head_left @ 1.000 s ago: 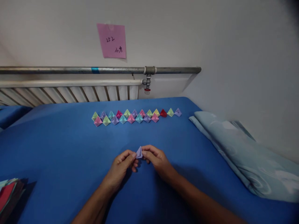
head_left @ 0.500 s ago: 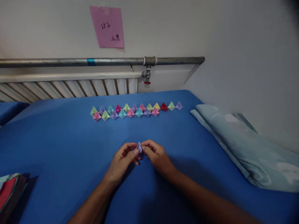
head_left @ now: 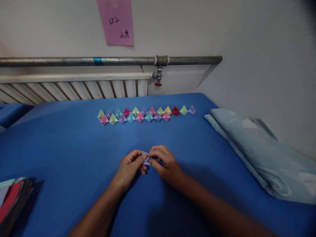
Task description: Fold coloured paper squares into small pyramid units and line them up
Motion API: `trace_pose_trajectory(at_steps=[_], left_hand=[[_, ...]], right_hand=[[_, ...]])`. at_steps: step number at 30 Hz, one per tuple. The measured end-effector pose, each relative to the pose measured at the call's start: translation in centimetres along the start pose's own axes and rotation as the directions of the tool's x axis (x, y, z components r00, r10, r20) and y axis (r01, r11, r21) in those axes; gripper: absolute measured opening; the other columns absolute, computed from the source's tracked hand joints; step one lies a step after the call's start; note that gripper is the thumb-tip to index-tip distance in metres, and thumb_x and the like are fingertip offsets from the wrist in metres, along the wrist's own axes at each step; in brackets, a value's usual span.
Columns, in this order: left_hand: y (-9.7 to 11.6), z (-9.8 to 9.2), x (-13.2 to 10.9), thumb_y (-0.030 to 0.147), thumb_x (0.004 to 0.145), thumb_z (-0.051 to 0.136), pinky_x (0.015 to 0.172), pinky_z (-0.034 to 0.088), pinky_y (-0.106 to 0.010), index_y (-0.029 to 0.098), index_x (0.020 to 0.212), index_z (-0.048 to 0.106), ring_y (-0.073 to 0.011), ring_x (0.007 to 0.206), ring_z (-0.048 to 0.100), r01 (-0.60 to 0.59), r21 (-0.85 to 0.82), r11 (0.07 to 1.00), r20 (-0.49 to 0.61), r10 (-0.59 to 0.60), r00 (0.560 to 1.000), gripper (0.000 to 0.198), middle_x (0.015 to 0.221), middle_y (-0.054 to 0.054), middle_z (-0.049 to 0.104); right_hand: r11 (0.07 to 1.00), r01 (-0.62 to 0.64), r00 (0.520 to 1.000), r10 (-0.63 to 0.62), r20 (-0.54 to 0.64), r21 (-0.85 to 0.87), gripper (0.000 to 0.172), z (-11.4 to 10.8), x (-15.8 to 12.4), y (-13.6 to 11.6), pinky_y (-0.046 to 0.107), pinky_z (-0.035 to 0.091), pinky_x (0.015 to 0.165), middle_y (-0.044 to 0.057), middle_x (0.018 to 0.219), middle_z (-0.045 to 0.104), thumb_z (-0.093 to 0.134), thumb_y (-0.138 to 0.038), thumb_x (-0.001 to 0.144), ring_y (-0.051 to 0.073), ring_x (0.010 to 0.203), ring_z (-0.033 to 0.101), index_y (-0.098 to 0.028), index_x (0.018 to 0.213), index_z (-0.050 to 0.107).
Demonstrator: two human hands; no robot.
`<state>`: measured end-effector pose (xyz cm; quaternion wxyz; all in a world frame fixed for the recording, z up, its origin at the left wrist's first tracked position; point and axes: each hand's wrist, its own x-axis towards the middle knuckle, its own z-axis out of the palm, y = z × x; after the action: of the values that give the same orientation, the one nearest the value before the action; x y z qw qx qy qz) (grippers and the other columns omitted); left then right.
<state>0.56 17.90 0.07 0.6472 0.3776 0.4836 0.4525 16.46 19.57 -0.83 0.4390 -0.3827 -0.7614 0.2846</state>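
A small purple folded paper (head_left: 146, 160) is pinched between my two hands, just above the blue sheet. My left hand (head_left: 130, 166) grips its left side, thumb on top. On the other side, my right hand (head_left: 166, 164) holds the right edge between thumb and fingers, which cover part of the paper. Beyond the hands, folded paper pieces (head_left: 140, 117) in pink, green, purple, teal, yellow and red sit in two rows, the back row reaching farther right.
A blue-covered bed (head_left: 74, 141) lies under everything. At lower left is a stack of coloured paper (head_left: 13, 199); at right, a folded pale-green blanket (head_left: 256, 154). Along the wall run a radiator (head_left: 93, 89), a metal pipe (head_left: 123, 61) with a valve, and a pink note (head_left: 118, 26).
The purple paper has gone from a narrow upright point to a wider, flatter shape in my fingers. My right fingers have shifted over it. The whole view has tilted slightly downward.
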Motion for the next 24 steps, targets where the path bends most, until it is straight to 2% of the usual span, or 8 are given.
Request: trace_pose_trajectory(at_steps=[2, 4, 6, 8, 9, 11, 13, 24], left_hand=[[-0.1, -0.1, 0.0, 0.046, 0.074, 0.067, 0.051, 0.043, -0.023, 0.014, 0.087, 0.062, -0.008, 0.046, 0.05, -0.029, 0.054, 0.998, -0.032, 0.031, 0.999, 0.034, 0.061, 0.003, 0.059], [-0.2, -0.3, -0.2, 0.043, 0.08, 0.061, 0.055, 0.045, -0.025, 0.016, 0.091, 0.062, -0.0097, 0.053, 0.053, -0.128, 0.186, 0.974, -0.128, 0.154, 0.98, 0.029, 0.067, 0.001, 0.06], [-0.4, -0.5, -0.4, 0.036, 0.081, 0.061, 0.063, 0.047, -0.026, 0.019, 0.091, 0.063, -0.0121, 0.065, 0.057, -0.268, 0.4, 0.876, -0.192, 0.367, 0.91, 0.021, 0.077, -0.001, 0.061], [-0.6, -0.6, -0.6, 0.03, 0.081, 0.061, 0.072, 0.047, -0.028, 0.02, 0.088, 0.064, -0.0144, 0.078, 0.058, -0.382, 0.59, 0.711, -0.124, 0.547, 0.828, 0.012, 0.086, -0.002, 0.061], [-0.7, -0.6, -0.7, 0.028, 0.082, 0.061, 0.075, 0.047, -0.029, 0.021, 0.088, 0.065, -0.0154, 0.082, 0.058, -0.42, 0.648, 0.635, -0.059, 0.591, 0.804, 0.01, 0.089, -0.003, 0.061], [-0.9, -0.6, -0.8, 0.026, 0.084, 0.059, 0.08, 0.047, -0.031, 0.022, 0.091, 0.066, -0.017, 0.088, 0.058, -0.461, 0.7, 0.545, 0.048, 0.609, 0.792, 0.011, 0.092, -0.003, 0.062], [-1.2, -0.5, -0.7, 0.026, 0.086, 0.057, 0.083, 0.047, -0.033, 0.023, 0.093, 0.067, -0.0177, 0.092, 0.059, -0.465, 0.716, 0.521, 0.08, 0.6, 0.796, 0.012, 0.093, -0.003, 0.063], [-1.3, -0.7, -0.3, 0.025, 0.088, 0.052, 0.074, 0.047, -0.029, 0.021, 0.082, 0.065, -0.0153, 0.078, 0.06, -0.43, 0.696, 0.576, 0.087, 0.526, 0.846, 0.015, 0.081, -0.002, 0.064]], right_hand=[[1.0, 0.004, 1.0, -0.004, 0.011, -0.014, 0.009, 0.0, 0.1, 0.0, 0.031, 0.046, 0.078, 0.003, 0.085, 0.064, 0.059, -0.015, 0.083, 0.016, 0.084, 0.058, -0.023, 0.084, 0.064], [0.999, -0.012, 1.0, 0.013, 0.012, -0.039, 0.008, -0.1, 0.1, -0.1, 0.03, 0.045, 0.077, 0.002, 0.08, 0.064, 0.06, -0.015, 0.082, 0.016, 0.081, 0.058, -0.022, 0.081, 0.063], [0.996, -0.03, 0.999, 0.028, -0.015, -0.079, 0.008, -0.1, 0.2, 0.0, 0.03, 0.045, 0.075, 0.002, 0.08, 0.064, 0.06, -0.014, 0.082, 0.016, 0.08, 0.058, -0.021, 0.079, 0.062], [0.992, -0.038, 0.999, 0.033, -0.038, -0.124, 0.008, -0.2, 0.2, 0.1, 0.03, 0.044, 0.074, 0.002, 0.08, 0.064, 0.061, -0.015, 0.082, 0.016, 0.079, 0.057, -0.021, 0.077, 0.061], [0.989, -0.035, 0.999, 0.03, -0.038, -0.144, 0.009, -0.2, 0.2, 0.1, 0.03, 0.044, 0.074, 0.003, 0.079, 0.064, 0.06, -0.014, 0.082, 0.016, 0.078, 0.057, -0.021, 0.076, 0.061], [0.984, -0.011, 1.0, 0.008, -0.014, -0.175, 0.01, -0.1, 0.1, 0.2, 0.03, 0.043, 0.072, 0.002, 0.077, 0.063, 0.058, -0.014, 0.083, 0.016, 0.076, 0.056, -0.02, 0.076, 0.06], [0.981, 0.028, 1.0, -0.026, 0.011, -0.191, 0.01, 0.0, 0.0, 0.3, 0.03, 0.043, 0.071, 0.002, 0.075, 0.064, 0.056, -0.015, 0.084, 0.016, 0.074, 0.056, -0.02, 0.077, 0.06], [0.965, 0.077, 0.995, -0.059, 0.079, -0.25, 0.011, 0.4, -0.3, 0.4, 0.03, 0.042, 0.069, 0.004, 0.076, 0.065, 0.053, -0.02, 0.089, 0.016, 0.072, 0.055, -0.019, 0.082, 0.06]])
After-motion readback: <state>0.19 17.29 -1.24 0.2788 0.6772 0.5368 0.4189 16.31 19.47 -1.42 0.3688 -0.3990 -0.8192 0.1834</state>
